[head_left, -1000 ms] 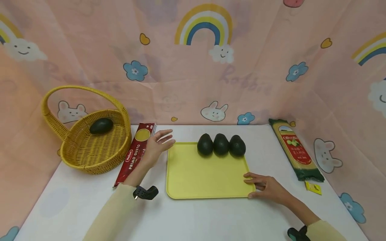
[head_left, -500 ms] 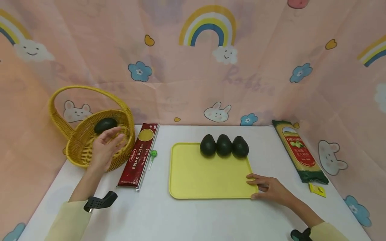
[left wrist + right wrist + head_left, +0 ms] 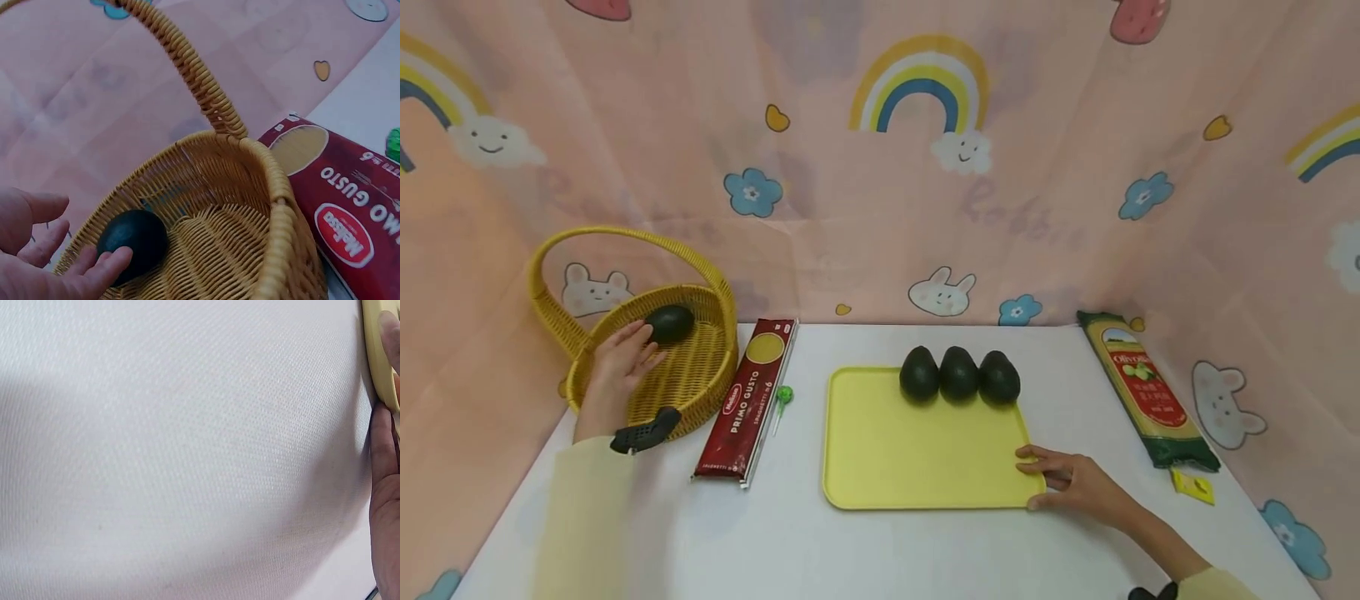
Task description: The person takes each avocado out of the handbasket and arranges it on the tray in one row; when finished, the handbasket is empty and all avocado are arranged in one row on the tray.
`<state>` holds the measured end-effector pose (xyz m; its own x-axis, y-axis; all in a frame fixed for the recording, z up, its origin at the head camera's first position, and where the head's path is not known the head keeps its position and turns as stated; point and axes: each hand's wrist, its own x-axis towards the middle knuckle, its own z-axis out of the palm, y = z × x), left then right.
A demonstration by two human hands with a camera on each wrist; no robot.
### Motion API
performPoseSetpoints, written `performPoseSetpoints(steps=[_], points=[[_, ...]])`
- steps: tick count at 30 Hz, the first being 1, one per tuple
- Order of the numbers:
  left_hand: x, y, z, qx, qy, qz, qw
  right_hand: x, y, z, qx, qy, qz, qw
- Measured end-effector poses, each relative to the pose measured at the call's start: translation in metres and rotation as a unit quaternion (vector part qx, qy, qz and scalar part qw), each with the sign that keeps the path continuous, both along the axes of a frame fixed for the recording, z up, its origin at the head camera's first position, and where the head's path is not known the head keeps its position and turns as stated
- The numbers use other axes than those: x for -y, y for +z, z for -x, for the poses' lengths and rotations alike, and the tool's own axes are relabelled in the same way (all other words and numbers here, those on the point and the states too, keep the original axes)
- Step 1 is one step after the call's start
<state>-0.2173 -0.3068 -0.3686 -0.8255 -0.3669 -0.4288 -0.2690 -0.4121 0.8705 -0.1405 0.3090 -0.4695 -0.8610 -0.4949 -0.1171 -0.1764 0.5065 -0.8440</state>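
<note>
A yellow wicker basket (image 3: 715, 398) stands at the left with one dark green avocado (image 3: 672, 323) inside, near its back. My left hand (image 3: 617, 365) reaches over the basket's left side, fingertips right at the avocado. In the left wrist view the fingers (image 3: 103, 272) overlap the avocado (image 3: 142, 240) without curling round it. At the middle lies a yellow tray (image 3: 917, 462). Three avocados (image 3: 958, 375) sit side by side along its back edge. My right hand (image 3: 1086, 487) grips the tray's front right corner between thumb and fingers.
A red spaghetti pack (image 3: 748, 404) lies right of the basket, with a green lollipop (image 3: 784, 395) beside it. A green and gold pasta pack (image 3: 1146, 387) and a small yellow packet (image 3: 1192, 486) lie at the right. A printed pink cloth (image 3: 865, 233) backs the white table.
My left hand has moved left from over the spaghetti pack into the basket, beside the avocado, uncovering the lollipop. My right hand stays at the tray corner.
</note>
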Motion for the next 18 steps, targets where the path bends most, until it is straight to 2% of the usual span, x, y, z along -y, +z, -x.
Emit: performPoseSetpoints(steps=[2,7,13,18], points=[[0.0,-0.002,0.007,0.021,0.007,0.007,0.9997,-0.001,-0.001,-0.001,0.003,0.0,0.003,1.0],[0.001,-0.008,0.018,0.047,0.013,0.028,0.9984,-0.001,-0.001,-0.002,-0.002,0.001,0.003,1.0],[0.006,-0.021,0.027,0.049,0.004,0.053,0.9974,0.001,-0.001,0.0,-0.022,0.018,0.012,0.9995],[0.009,-0.029,0.039,0.05,-0.005,0.111,0.9925,0.001,0.0,0.001,-0.002,0.01,0.016,0.9998]])
